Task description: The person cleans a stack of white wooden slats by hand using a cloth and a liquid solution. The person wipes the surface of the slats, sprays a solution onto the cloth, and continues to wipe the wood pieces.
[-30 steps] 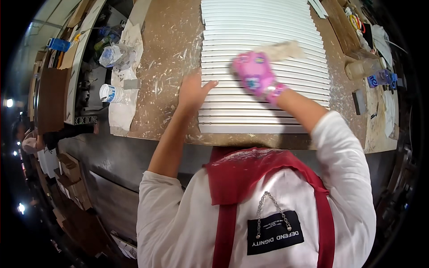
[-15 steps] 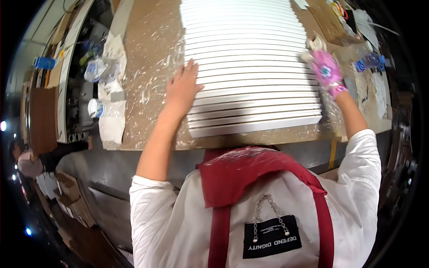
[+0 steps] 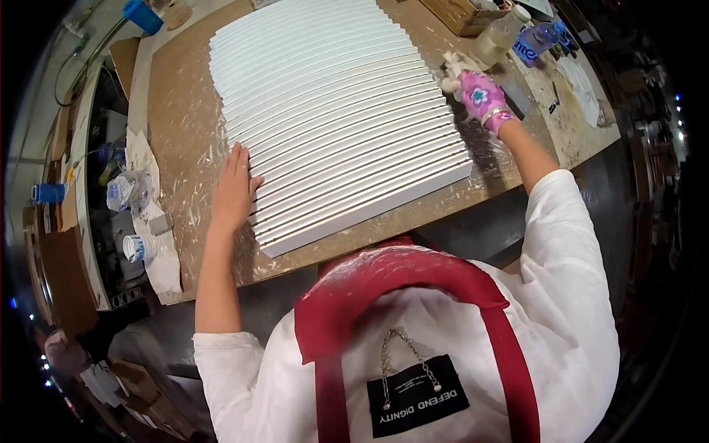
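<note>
I take the white ribbed panel as my landmark: it lies flat on the paint-spattered brown worktop, its ridges running across and one corner pointing toward the person's chest. My left hand is bare and rests open and flat, fingers together and stretched out, on the panel's left edge near that lower corner; it presses down and grips nothing. My right hand, in a pink flowered glove, sits just off the panel's right edge and is curled shut around a crumpled white rag, which pokes out above the knuckles and touches the worktop beside the panel. Just beyond the panel's right side stand a cloudy plastic bottle and a blue-labelled container, with a wooden box beyond them near the panel's far right corner. Left of the panel, over the worktop's edge, lie a crumpled white cloth and a small white cup. A blue cup stands past the panel's far left corner.
</note>
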The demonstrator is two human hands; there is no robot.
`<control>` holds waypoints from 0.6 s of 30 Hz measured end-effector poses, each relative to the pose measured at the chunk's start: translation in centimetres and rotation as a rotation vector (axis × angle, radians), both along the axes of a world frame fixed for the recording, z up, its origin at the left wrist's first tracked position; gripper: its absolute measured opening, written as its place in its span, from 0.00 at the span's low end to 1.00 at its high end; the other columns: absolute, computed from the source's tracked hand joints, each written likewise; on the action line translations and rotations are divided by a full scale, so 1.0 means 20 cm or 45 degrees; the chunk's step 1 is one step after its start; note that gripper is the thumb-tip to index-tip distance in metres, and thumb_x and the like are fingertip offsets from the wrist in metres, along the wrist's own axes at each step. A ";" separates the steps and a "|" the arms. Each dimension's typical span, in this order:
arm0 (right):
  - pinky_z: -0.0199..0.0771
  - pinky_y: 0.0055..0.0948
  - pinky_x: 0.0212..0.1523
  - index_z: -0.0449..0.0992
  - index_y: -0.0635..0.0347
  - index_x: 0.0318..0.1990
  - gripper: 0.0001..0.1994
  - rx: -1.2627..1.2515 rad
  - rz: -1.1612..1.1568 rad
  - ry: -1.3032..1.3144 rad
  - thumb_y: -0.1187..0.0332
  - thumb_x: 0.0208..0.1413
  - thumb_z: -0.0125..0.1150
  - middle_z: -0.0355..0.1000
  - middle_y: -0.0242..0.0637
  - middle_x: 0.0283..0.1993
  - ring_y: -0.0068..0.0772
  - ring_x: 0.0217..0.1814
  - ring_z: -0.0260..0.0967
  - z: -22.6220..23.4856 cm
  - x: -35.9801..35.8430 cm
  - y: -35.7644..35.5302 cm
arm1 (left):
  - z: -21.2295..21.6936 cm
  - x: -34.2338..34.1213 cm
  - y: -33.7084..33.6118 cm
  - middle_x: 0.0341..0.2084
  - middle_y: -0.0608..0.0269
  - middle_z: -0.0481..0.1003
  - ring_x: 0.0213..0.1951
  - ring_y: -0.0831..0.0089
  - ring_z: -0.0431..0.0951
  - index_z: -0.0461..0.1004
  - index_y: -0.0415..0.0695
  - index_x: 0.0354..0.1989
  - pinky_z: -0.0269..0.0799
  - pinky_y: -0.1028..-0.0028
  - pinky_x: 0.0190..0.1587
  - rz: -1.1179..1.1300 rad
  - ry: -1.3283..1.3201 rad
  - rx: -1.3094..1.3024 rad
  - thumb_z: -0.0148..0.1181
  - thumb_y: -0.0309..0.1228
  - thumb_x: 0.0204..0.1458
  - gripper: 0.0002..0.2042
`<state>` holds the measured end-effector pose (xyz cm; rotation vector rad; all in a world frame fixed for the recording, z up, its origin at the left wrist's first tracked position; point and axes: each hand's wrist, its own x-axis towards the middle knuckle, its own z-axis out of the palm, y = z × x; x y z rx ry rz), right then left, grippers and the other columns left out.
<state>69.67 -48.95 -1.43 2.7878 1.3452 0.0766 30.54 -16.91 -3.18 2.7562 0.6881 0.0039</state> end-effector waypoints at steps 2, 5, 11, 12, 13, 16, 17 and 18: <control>0.74 0.40 0.46 0.69 0.56 0.50 0.17 0.211 0.080 -0.074 0.67 0.50 0.54 0.73 0.44 0.43 0.46 0.45 0.72 0.05 -0.01 0.04 | 0.00 0.00 0.00 0.68 0.52 0.51 0.67 0.53 0.54 0.53 0.38 0.66 0.54 0.64 0.66 0.016 0.000 -0.008 0.55 0.29 0.55 0.30; 0.73 0.41 0.48 0.70 0.55 0.52 0.19 0.245 0.519 -0.017 0.67 0.50 0.54 0.72 0.44 0.46 0.45 0.46 0.72 -0.01 -0.23 0.21 | -0.02 -0.03 0.02 0.68 0.53 0.51 0.67 0.53 0.53 0.53 0.38 0.66 0.52 0.63 0.67 0.031 -0.051 -0.062 0.55 0.29 0.55 0.30; 0.72 0.42 0.50 0.70 0.55 0.51 0.17 -0.131 0.036 0.126 0.66 0.52 0.57 0.71 0.47 0.46 0.49 0.47 0.71 0.04 0.05 -0.12 | 0.01 0.01 -0.01 0.69 0.60 0.52 0.66 0.54 0.55 0.56 0.44 0.65 0.56 0.53 0.63 -0.001 0.048 0.256 0.54 0.38 0.56 0.29; 0.73 0.42 0.49 0.71 0.54 0.49 0.15 -0.155 0.056 0.047 0.65 0.53 0.56 0.72 0.48 0.45 0.50 0.45 0.72 0.02 0.13 -0.21 | 0.01 0.07 -0.03 0.69 0.60 0.51 0.66 0.54 0.55 0.56 0.44 0.65 0.54 0.51 0.63 -0.028 -0.019 0.278 0.54 0.39 0.56 0.29; 0.74 0.41 0.48 0.72 0.55 0.48 0.15 0.164 0.084 0.039 0.64 0.53 0.57 0.72 0.47 0.45 0.49 0.44 0.72 0.04 0.02 -0.14 | 0.02 0.08 -0.06 0.69 0.61 0.51 0.66 0.54 0.55 0.57 0.45 0.65 0.53 0.49 0.63 -0.034 -0.063 0.303 0.53 0.40 0.56 0.29; 0.75 0.35 0.46 0.73 0.50 0.47 0.14 0.287 0.026 0.638 0.59 0.54 0.56 0.73 0.39 0.42 0.39 0.42 0.72 0.10 -0.39 0.19 | -0.06 0.20 -0.18 0.70 0.63 0.46 0.69 0.57 0.48 0.53 0.51 0.68 0.45 0.46 0.65 0.038 0.046 0.178 0.47 0.44 0.60 0.28; 0.75 0.34 0.45 0.73 0.47 0.50 0.16 -0.136 0.367 0.095 0.58 0.53 0.58 0.72 0.37 0.42 0.38 0.41 0.71 0.07 -0.45 0.33 | -0.07 0.21 -0.19 0.71 0.64 0.45 0.70 0.57 0.46 0.52 0.52 0.68 0.43 0.46 0.66 0.080 0.098 0.138 0.45 0.44 0.60 0.28; 0.75 0.35 0.45 0.72 0.46 0.51 0.17 -0.070 0.310 0.207 0.61 0.53 0.58 0.72 0.38 0.44 0.40 0.42 0.71 0.05 -0.42 0.31 | -0.07 0.21 -0.19 0.71 0.64 0.44 0.71 0.58 0.44 0.50 0.53 0.69 0.40 0.49 0.67 0.070 0.117 0.121 0.42 0.45 0.62 0.28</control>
